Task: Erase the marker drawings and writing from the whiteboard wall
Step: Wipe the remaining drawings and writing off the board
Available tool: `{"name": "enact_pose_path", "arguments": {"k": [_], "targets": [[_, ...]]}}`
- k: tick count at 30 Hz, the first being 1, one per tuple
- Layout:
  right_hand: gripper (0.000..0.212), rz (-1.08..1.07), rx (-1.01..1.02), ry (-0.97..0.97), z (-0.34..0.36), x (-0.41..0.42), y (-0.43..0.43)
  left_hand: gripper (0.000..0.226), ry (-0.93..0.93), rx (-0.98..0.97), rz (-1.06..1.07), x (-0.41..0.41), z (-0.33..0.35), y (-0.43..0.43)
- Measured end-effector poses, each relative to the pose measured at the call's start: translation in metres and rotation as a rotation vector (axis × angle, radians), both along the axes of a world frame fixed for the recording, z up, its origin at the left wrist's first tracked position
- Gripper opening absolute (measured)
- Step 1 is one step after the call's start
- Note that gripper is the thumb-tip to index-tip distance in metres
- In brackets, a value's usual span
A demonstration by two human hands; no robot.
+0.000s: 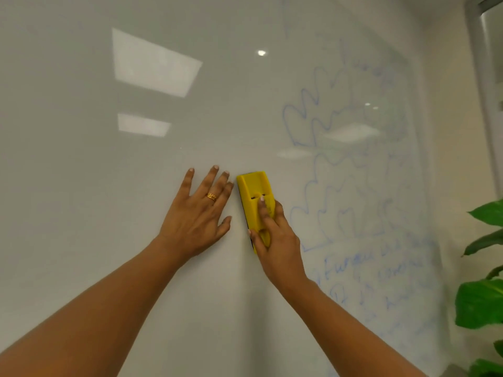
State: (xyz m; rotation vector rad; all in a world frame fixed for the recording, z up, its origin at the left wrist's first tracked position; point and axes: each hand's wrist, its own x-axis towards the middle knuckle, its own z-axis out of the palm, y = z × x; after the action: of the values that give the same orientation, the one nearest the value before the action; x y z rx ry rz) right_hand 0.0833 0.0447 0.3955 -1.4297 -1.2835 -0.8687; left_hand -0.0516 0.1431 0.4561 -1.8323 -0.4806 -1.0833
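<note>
The right hand (pixel 275 240) holds one yellow eraser (pixel 251 198) flat on the whiteboard (pixel 81 159), its grip closed around the lower part with one finger lying along the top. The left hand (pixel 197 213) is open, fingers spread, pressed flat on the board just beside the eraser. It wears one gold ring (pixel 211 197). To the right of the eraser are faint blue drawings (pixel 340 159), with blurry blue writing (pixel 381 284) below. Green leaves (pixel 481 303) show at the right edge.
</note>
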Motion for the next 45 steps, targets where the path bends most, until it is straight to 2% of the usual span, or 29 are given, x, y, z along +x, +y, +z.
{"name": "enact_pose_path", "arguments": {"k": [3, 10, 18, 20, 23, 29, 33, 40, 45], "targets": [[0.071, 0.008, -0.026, -0.025, 0.037, -0.001, 0.002, 0.067, -0.058, -0.008, 0.013, -0.001, 0.031, -0.003], [0.062, -0.067, 0.014, -0.140, 0.122, 0.003, 0.012, 0.070, -0.158, -0.036, 0.098, 0.010, 0.087, -0.010], [0.058, -0.096, 0.020, -0.262, 0.210, 0.017, 0.015, 0.090, -0.323, -0.049, 0.094, 0.042, 0.149, -0.018], [0.056, -0.097, 0.018, -0.284, 0.231, 0.022, 0.015, 0.085, -0.375, -0.060, 0.096, 0.049, 0.163, -0.020], [0.053, -0.080, 0.051, -0.318, 0.260, 0.031, 0.017, 0.066, -0.423, -0.089, 0.115, 0.059, 0.185, -0.021], [0.050, -0.027, 0.160, -0.375, 0.302, 0.047, 0.024, 0.061, -0.518, -0.100, 0.107, 0.080, 0.208, -0.020], [0.052, 0.010, 0.217, -0.370, 0.326, 0.053, 0.027, 0.062, -0.533, -0.073, 0.122, 0.092, 0.223, -0.023], [0.045, -0.019, 0.278, -0.330, 0.363, 0.054, 0.031, 0.063, -0.495, -0.023, 0.190, 0.091, 0.244, -0.024], [0.037, -0.046, 0.345, -0.320, 0.386, 0.060, 0.033, 0.063, -0.470, -0.035, 0.154, 0.090, 0.263, -0.026]]}}
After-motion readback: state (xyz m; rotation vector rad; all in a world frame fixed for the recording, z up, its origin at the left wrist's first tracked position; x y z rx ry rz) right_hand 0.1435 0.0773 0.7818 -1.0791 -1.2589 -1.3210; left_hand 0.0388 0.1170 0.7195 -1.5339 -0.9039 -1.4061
